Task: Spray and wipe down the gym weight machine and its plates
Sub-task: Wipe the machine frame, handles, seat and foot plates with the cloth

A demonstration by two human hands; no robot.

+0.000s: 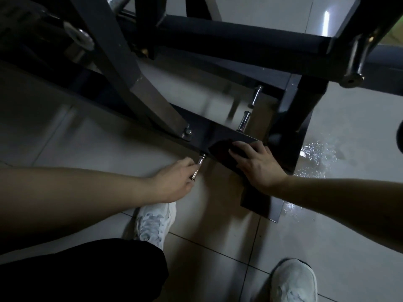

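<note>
cloth (pixel 220 150) lies dark on the machine's base bar (pixel 205 136) at centre frame; our right grip (pixel 259 164) presses it with flat fingers, our left grip (pixel 174 182) curls round a chrome peg (pixel 197 168).

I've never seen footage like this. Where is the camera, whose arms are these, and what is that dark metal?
The camera sits on a person's head, looking down, so the arms are their own. The dark metal is a gym weight machine, seen from above. The left hand grips a chrome peg sticking out of its low beam. The right hand presses flat on a dark cloth lying on that beam, apparently to wipe it. On the tiled floor there is a wet patch at the right, and the person's white shoes show below.
</note>
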